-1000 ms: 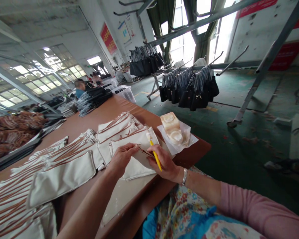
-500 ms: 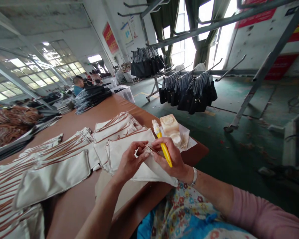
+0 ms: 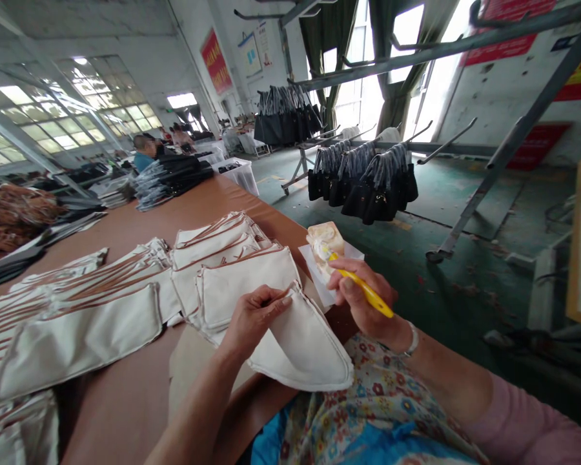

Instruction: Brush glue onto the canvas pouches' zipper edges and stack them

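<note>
L: row of white pouches w/ brown edging [image 3: 77, 342] on brown table [image 3: 111, 407]; can't tell if done or waiting. Next, white pouch pile [image 3: 249, 278], same q. L hand [image 3: 256, 316]: fingers closed, pinching top edge of held pouch [image 3: 310, 349], which hangs over table edge nr apron [image 3: 368, 381]; in work, prob. unfinished, no paste visible on its face. R hand [image 3: 365, 313]: fingers gripping yellow brush [image 3: 380, 302], head at white paste [image 3: 319, 240] on tub [image 3: 336, 236], paper [image 3: 314, 270] under. Total left: can't tell.
</note>
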`<state>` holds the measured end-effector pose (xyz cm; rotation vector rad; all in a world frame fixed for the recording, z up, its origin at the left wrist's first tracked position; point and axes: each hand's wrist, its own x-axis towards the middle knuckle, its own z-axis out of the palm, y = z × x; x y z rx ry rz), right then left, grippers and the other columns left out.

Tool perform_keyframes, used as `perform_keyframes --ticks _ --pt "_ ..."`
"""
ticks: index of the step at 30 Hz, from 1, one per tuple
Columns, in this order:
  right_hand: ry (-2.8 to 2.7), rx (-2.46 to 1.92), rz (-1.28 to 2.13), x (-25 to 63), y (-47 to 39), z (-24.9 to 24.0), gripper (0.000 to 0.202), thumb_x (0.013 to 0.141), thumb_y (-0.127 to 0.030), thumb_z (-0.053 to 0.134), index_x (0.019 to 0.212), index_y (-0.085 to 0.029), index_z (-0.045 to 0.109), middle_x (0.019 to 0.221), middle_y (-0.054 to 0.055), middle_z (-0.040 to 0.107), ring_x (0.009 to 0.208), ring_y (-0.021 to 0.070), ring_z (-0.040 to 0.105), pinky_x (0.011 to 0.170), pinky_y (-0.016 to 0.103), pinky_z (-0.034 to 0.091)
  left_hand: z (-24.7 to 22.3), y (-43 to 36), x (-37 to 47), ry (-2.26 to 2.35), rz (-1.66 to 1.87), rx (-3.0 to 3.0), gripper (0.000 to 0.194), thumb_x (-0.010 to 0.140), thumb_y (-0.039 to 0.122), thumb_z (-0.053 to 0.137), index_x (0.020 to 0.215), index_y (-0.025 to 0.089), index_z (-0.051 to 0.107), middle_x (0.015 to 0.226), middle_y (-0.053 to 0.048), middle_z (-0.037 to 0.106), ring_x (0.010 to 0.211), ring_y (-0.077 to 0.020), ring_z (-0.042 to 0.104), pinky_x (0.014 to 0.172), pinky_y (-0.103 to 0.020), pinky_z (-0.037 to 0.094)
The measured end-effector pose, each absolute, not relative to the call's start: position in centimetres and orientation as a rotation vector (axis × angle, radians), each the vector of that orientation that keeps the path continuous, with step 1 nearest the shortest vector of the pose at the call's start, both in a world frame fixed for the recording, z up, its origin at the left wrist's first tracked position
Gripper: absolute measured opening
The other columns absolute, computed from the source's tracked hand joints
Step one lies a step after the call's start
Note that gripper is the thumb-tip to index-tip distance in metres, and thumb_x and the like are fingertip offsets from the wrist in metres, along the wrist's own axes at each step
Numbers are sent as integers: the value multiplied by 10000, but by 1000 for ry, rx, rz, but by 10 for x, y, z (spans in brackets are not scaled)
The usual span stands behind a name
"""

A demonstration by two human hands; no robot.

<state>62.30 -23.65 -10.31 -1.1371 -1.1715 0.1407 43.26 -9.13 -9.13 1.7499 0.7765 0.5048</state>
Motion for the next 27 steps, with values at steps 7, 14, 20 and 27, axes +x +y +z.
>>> perform_keyframes --ticks 7,14,20,27 --pt "-1053 -1060 409 631 -256 -80 238 1012 -403 561 933 -203 662 538 -44 517 447 116 477 446 245 372 -92 -96 439 797 598 1914 262 816 432 726 901 198 806 835 -38 607 771 -155 579 668 -241 431" --pt "-1194 -1181 359 627 -238 -80 188 997 -342 581 874 -204 611 560 -54 529 463 109 496 474 240 409 -90 -109 442 750 631 2005 226 825 399 724 871 193 805 785 -38 607 737 -149 580 619 -229 429" --pt "-1187 -1240 176 631 -240 -79 163 1010 -343 556 926 -217 616 573 -41 524 511 134 525 487 256 417 -89 -115 441 736 648 2039 238 837 412 713 873 194 799 775 -41 611 732 -153 594 614 -234 449" --pt "-1220 -1249 196 634 -242 -80 177 1007 -351 553 922 -209 617 590 -39 527 515 131 520 505 262 420 -92 -120 436 607 776 2290 183 888 350 671 958 225 785 812 -42 665 736 -153 627 652 -259 471"
